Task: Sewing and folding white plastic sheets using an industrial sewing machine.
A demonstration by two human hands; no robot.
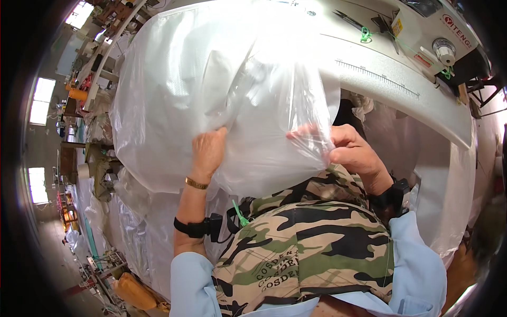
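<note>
A large, crinkled clear plastic sheet [264, 100] lies over white material [174, 68] and spreads across the work surface in front of me. My left hand [209, 150] is closed in a fist on the sheet left of centre; its fingertips are hidden in the folds. To the right, my right hand [354, 150] pinches the sheet's gathered right edge between thumb and fingers. Some of its fingers show through the film from behind. Creases run from this pinch up and to the left. The sheet's near edge hangs over my camouflage apron [317, 232].
A white sewing machine [435, 31] stands at the far right on a white tabletop [449, 113] with a printed ruler scale [377, 79]. Tweezers [348, 20] with a green tie and dark snips [388, 34] lie beside it. More plastic [142, 227] hangs at left.
</note>
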